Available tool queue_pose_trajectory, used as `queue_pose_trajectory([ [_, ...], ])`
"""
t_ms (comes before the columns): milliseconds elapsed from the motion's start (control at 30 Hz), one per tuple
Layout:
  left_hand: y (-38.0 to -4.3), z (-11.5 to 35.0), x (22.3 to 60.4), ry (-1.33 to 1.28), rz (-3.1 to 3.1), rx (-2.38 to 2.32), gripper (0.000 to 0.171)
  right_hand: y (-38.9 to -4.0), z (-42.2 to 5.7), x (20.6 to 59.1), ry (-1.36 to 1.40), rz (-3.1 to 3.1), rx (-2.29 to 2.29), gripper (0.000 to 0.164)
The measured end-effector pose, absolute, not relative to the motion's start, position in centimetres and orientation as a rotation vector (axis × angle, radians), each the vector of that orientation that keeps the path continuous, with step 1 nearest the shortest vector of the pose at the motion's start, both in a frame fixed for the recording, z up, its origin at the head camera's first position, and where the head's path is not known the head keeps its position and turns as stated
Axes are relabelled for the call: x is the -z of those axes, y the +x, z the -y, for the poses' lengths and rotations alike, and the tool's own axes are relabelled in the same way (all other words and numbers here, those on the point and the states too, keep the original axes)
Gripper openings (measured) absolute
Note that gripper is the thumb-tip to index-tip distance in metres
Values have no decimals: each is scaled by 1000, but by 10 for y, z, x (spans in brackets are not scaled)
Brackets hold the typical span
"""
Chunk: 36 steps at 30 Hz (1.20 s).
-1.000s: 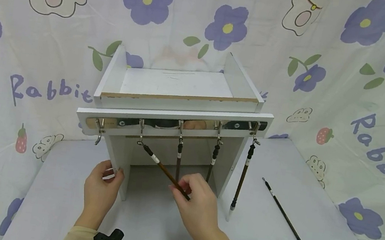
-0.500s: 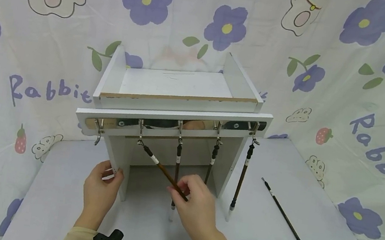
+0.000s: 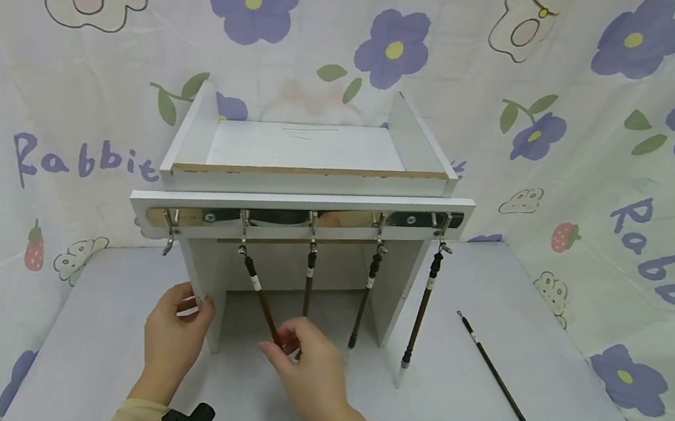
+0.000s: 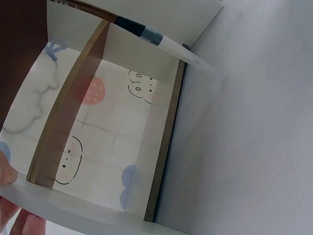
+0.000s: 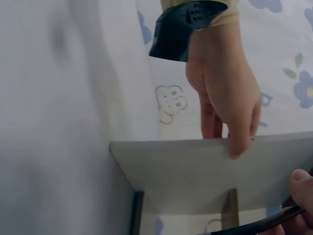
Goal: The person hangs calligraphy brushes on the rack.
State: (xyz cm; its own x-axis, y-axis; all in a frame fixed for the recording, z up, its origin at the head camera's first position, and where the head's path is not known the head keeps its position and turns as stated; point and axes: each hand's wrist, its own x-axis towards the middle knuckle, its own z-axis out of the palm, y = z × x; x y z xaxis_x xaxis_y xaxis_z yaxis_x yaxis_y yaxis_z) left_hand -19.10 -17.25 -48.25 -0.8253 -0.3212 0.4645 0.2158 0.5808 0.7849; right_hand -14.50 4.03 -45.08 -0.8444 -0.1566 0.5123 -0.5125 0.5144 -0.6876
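Note:
My left hand (image 3: pixel 170 342) grips the lower left side panel of a white wooden rack (image 3: pixel 308 145); its thumb lies over the panel's edge (image 5: pixel 238 144). With my right hand (image 3: pixel 314 373) I pinch the brown handle of a calligraphy brush (image 3: pixel 260 298), its top loop on the second hook from the left. The brush slants, and my fingers hide its lower end in the head view. In the right wrist view its dark handle (image 5: pixel 264 225) passes under my thumb (image 5: pixel 302 186). A brush's white tip (image 4: pixel 183 51) crosses the left wrist view.
Three more brushes hang from the metal hook rail (image 3: pixel 233 214): one (image 3: pixel 309 282) partly behind my right hand, then another (image 3: pixel 366 294) and a rightmost one (image 3: pixel 421 308). The leftmost hook (image 3: pixel 170 234) carries nothing. A thin dark brush (image 3: pixel 507 389) lies on the table at right.
My right hand has moved left with the lower end of the brush, which now hangs steeper. The brush third from the left shows more of its length. My left hand has stayed on the panel.

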Motion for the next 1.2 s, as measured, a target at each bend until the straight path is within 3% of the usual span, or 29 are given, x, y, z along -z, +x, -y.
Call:
queue_pose_trajectory([
  [800,-192,173,483,79,2232,1195,22,-156,-8,462,530,2426,-1233,22],
  [1033,-193,173,483,79,2235,1208,23,-143,-21,453,582,2419,-1281,17],
  [1200,-194,174,485,75,2233,1219,23,-121,-56,440,685,2274,-1297,17],
])
